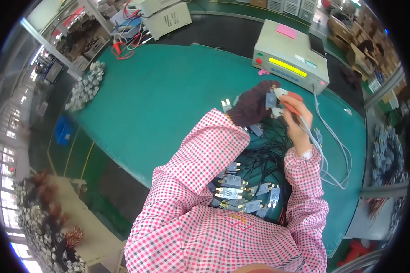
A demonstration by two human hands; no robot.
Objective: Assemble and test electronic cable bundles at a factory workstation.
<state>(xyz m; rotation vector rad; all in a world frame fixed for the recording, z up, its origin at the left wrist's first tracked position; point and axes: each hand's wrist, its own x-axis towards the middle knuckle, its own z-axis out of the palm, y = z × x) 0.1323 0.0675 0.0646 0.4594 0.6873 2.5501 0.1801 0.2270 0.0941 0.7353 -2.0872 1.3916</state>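
Observation:
My left hand [250,107], in a dark knitted glove, is closed around a small grey box-shaped electrical part [271,100] with metal terminals. My bare right hand [298,127] grips a red-handled test clip [292,103] whose pale jaws meet the part; a grey cable [323,120] runs from it. Which terminals the jaws touch is too small to tell. Under and beside my hands lies a tangle of thin black wires [264,157]. Between my forearms, several similar grey parts [230,193] with brass-coloured terminals are heaped.
A beige test instrument [291,54] with a lit yellow display stands at the back right of the green table [150,95]. Another beige instrument [168,20] with red leads is at the back left. Grey parts are piled [87,85] at the left edge. A blue bin [63,130] sits below.

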